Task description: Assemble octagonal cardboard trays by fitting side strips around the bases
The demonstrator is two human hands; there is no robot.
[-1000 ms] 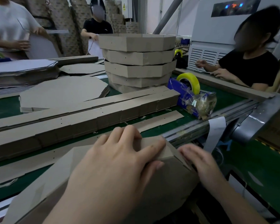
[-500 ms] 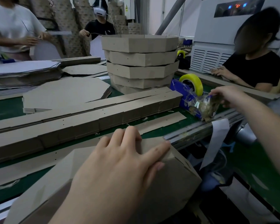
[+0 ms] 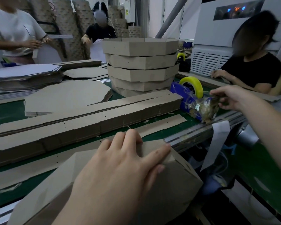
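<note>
Your left hand lies palm down on the half-built octagonal tray, which sits at the near edge of the green worktop, partly overhanging it. Your fingers are spread apart and flat on the cardboard. The thumb and forefinger press down on the corner fold, and the other fingertips reach the tray's far edge.

Your right hand is well apart from the tray, out at the blue tape dispenser with its yellow roll. There the fingers are drawn together, pinching the crumpled clear tape at the dispenser's front end.

Between your hands and the finished trays stacked five high lie long piles of side strips, with one loose strip just beyond your left fingertips. The flat octagonal bases are piled to the left of the finished stack.
</note>
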